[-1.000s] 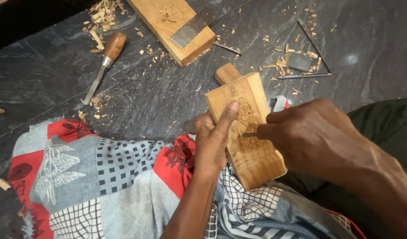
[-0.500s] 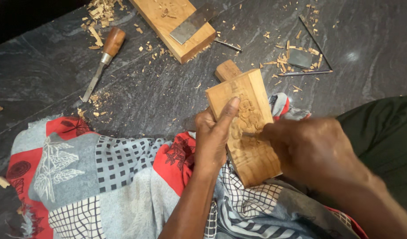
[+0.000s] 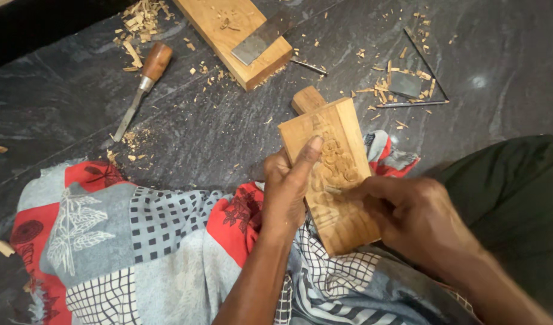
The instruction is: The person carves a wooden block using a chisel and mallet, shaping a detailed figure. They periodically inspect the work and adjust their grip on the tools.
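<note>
A light wooden block (image 3: 339,207) with a floral relief cut into its face rests tilted on my lap over a patterned cloth (image 3: 138,241). My left hand (image 3: 288,186) grips the block's left edge, thumb stretched up across the carved face. My right hand (image 3: 414,219) is closed around a thin carving tool whose tip (image 3: 331,190) touches the carving near the block's middle. Most of the tool is hidden inside the fist.
On the dark stone floor lie a wood-handled chisel (image 3: 141,84) at upper left, a wooden plank (image 3: 237,33) with a flat metal blade (image 3: 264,37) on it, a short wooden handle (image 3: 306,99) behind the block, thin metal rods (image 3: 423,54) and scattered wood chips.
My right hand has shifted slightly down and right along the block while the tool tip stays on the carving. The left hand keeps its grip.
</note>
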